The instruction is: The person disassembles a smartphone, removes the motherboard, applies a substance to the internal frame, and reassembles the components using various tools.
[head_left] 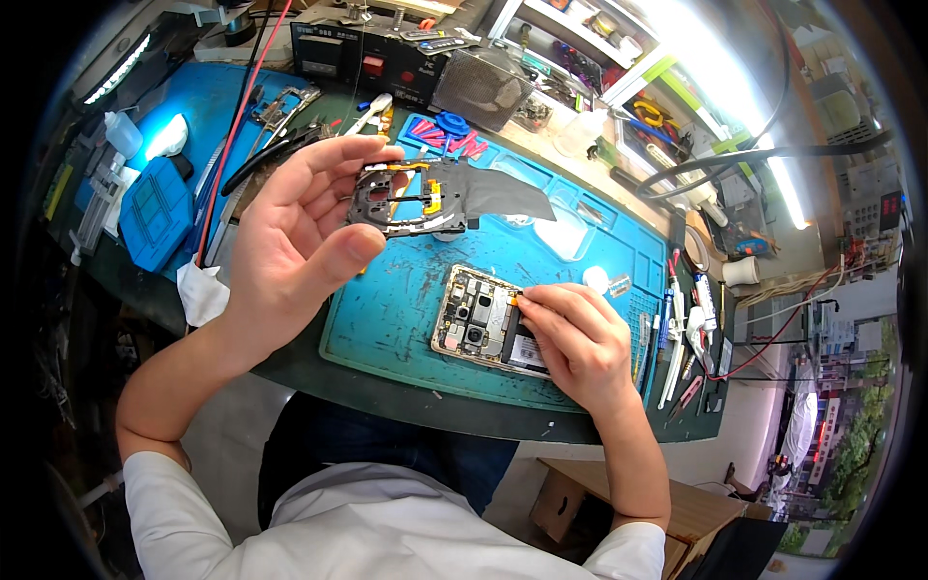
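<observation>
My left hand is raised above the mat, thumb and fingers gripping the edge of a black phone inner bracket. The bracket has orange flex strips, and a dark flat sheet extends from its right side. Below it, an opened smartphone lies on the mat, showing its circuit board, camera modules and black battery. My right hand rests over the phone's right part. Its fingertips are pressed together beside a small orange tab on the board; whatever is between them is hidden.
Beneath the phone is a blue work mat with moulded trays. Pink and blue sticks lie at its back. Pens and tools line the right side. A black bench unit stands behind. A red cable runs down the left.
</observation>
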Tool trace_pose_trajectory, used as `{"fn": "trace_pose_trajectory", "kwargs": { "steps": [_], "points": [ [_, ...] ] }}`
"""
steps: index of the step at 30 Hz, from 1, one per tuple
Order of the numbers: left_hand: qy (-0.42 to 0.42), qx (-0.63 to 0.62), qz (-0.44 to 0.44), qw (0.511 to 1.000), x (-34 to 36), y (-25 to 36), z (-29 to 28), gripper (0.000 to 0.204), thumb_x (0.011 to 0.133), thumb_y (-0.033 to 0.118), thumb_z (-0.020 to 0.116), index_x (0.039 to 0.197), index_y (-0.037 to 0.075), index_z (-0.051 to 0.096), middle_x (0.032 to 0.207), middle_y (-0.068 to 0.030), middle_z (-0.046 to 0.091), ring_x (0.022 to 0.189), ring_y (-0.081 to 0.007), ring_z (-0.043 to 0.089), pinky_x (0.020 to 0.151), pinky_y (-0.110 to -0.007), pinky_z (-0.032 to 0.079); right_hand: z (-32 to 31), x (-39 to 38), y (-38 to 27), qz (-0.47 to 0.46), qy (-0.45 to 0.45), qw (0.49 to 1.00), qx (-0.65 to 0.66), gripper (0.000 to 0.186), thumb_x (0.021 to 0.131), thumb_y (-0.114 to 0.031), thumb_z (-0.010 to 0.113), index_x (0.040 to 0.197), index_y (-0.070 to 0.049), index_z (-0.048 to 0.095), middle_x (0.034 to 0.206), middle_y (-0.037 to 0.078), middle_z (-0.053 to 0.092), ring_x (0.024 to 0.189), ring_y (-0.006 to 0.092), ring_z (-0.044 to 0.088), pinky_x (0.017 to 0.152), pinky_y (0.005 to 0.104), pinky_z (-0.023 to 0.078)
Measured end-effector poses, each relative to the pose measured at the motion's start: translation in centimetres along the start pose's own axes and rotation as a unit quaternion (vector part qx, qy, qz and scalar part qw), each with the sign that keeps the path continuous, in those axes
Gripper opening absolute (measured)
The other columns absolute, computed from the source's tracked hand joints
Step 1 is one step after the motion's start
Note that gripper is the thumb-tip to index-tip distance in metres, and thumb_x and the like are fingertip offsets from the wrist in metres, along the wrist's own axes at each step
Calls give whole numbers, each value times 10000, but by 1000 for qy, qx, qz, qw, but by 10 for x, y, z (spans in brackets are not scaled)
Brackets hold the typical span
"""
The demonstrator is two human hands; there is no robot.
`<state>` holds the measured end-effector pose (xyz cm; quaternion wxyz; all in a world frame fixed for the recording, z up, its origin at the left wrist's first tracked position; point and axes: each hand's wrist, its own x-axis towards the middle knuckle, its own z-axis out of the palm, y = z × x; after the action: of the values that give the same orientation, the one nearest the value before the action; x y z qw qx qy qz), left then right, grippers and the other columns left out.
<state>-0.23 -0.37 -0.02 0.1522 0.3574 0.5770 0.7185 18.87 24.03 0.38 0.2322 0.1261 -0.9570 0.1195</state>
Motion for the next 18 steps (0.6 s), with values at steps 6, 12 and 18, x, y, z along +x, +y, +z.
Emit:
{"fn": "trace_pose_trajectory", "kwargs": {
  "steps": [6,12,18],
  "points": [
    [-35,-86,19,996,0,-9,-4,765,947,298,817,1501,-48,418,1464,-197,548,1353,-241,559,1175,-372,433,-1,0,0,4,0,1000,3,287,743,27,771,1028,2,757,1064,70,730,929,248,714,778,344,599],
    [-63,-71,-7,995,-1,-4,2,897,880,368,865,1535,-19,388,1487,-215,536,1372,-263,551,1187,-395,432,-8,-1,1,45,43,997,49,246,812,-16,795,1053,20,757,1094,125,753,969,287,728,818,373,593],
    [-211,21,54,976,-3,-9,5,987,765,194,952,1552,12,384,1551,-181,500,1404,-267,537,1181,-430,442,-30,23,-16,46,98,990,94,496,790,-344,898,1141,-22,760,1357,258,653,1175,375,672,923,419,557]
  ]
}}
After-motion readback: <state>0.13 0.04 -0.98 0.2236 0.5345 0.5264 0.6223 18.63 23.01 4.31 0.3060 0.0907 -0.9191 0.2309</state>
